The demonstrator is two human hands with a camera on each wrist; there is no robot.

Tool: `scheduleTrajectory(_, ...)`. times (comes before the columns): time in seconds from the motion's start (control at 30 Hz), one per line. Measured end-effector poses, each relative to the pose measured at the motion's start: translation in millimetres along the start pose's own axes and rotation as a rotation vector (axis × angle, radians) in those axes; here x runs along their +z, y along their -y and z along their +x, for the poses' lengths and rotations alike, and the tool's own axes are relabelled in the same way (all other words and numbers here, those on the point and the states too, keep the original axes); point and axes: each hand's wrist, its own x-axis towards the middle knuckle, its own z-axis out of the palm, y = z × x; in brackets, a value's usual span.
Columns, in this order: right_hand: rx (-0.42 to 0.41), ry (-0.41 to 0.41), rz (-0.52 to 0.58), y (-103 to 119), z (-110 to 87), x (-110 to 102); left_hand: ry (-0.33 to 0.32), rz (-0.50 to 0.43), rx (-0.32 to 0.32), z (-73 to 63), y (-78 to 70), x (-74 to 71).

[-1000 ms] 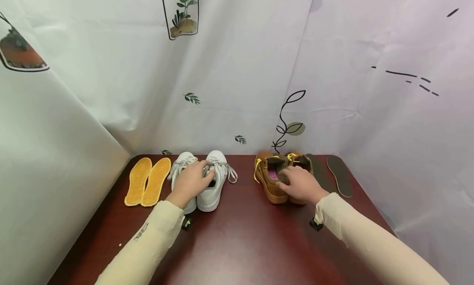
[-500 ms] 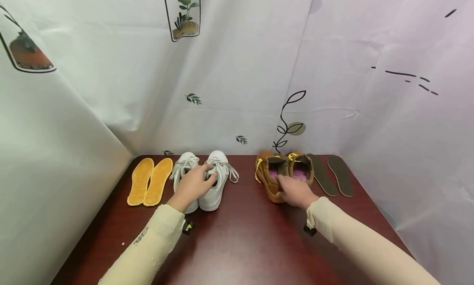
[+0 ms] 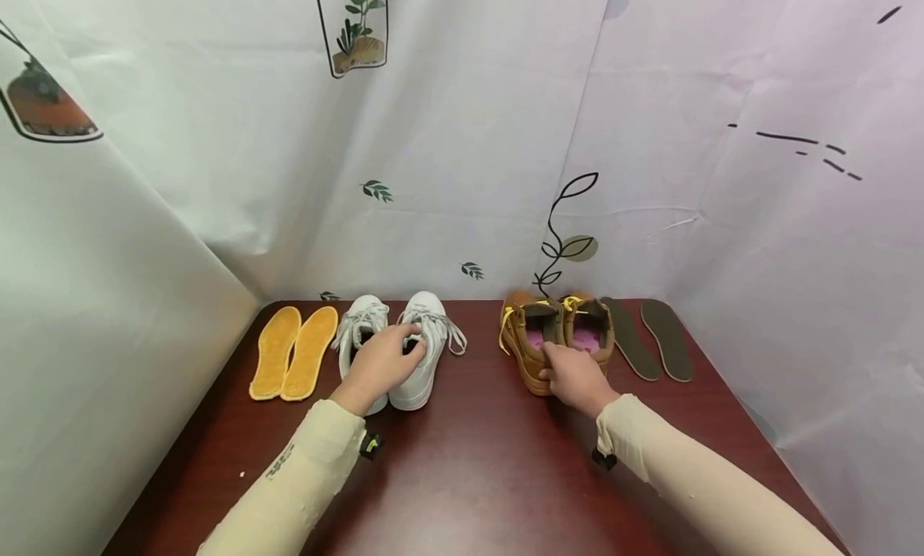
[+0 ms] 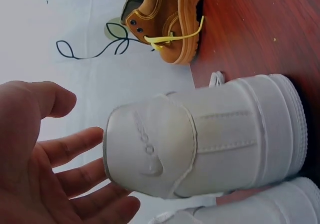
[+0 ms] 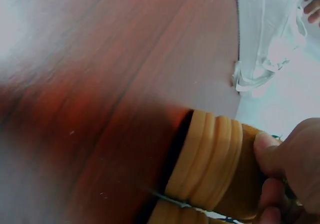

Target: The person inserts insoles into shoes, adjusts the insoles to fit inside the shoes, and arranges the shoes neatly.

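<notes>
In the head view my left hand (image 3: 382, 365) hovers over a pair of white sneakers. Its thumb and fingers are spread at the heel opening of the right white sneaker (image 3: 419, 387); the left wrist view shows the fingertips right by the collar of that heel (image 4: 145, 144). The left white sneaker (image 3: 364, 303) is partly covered by the hand. My right hand (image 3: 577, 379) grips the heel of the left brown shoe (image 3: 521, 347), the thumb (image 5: 267, 146) pressed on its back. Beside it stands the right brown shoe (image 3: 609, 347), pink inside, its heel mostly hidden.
Two yellow fleecy insoles (image 3: 309, 355) lie left of the sneakers. On the right lie two dark insoles (image 3: 666, 339). Everything stands near the back edge of a reddish-brown table (image 3: 469, 460), against a white printed curtain (image 3: 462, 139).
My right hand has moved left and down from above the right brown shoe to the left brown shoe's heel, which it now grips. The left hand has barely shifted.
</notes>
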Motion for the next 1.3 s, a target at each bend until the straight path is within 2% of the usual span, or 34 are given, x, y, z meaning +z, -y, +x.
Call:
scheduleTrajectory(0.3,-0.031,-0.033,0.044,-2,-2.1,1,-0.009,-0.041,0.042,3.4,-8.5,2.6)
scheduleTrajectory(0.37,-0.029,-0.034,0.041,-2,-2.6,0,0.007,-0.052,0.048,4.1,-10.4,2.9)
scheduleTrajectory(0.47,-0.028,-0.038,0.031,0,-4.6,-2,0.062,-0.162,0.030,5.5,-13.2,0.8)
scheduleTrajectory(0.6,-0.048,-0.059,0.044,4,-7.4,-6,0.126,-0.339,-0.037,5.7,-18.5,-5.3)
scheduleTrajectory(0.73,-0.073,-0.085,0.049,10,-8.3,-10,0.166,-0.375,-0.021,3.6,-24.9,-4.8)
scheduleTrajectory(0.87,-0.086,-0.117,0.028,14,-7.7,-18,0.192,-0.421,0.020,0.9,-30.5,4.1)
scheduleTrajectory(1.07,-0.080,-0.134,0.015,21,-9.1,-28,0.175,-0.472,0.022,-2.0,-38.6,22.5)
scheduleTrajectory(1.2,-0.076,-0.144,0.011,25,-12.3,-33,0.181,-0.503,0.017,-3.3,-44.8,41.7)
scheduleTrajectory(1.3,-0.090,-0.159,0.018,29,-15.0,-36,0.208,-0.576,0.000,-3.4,-48.1,58.4)
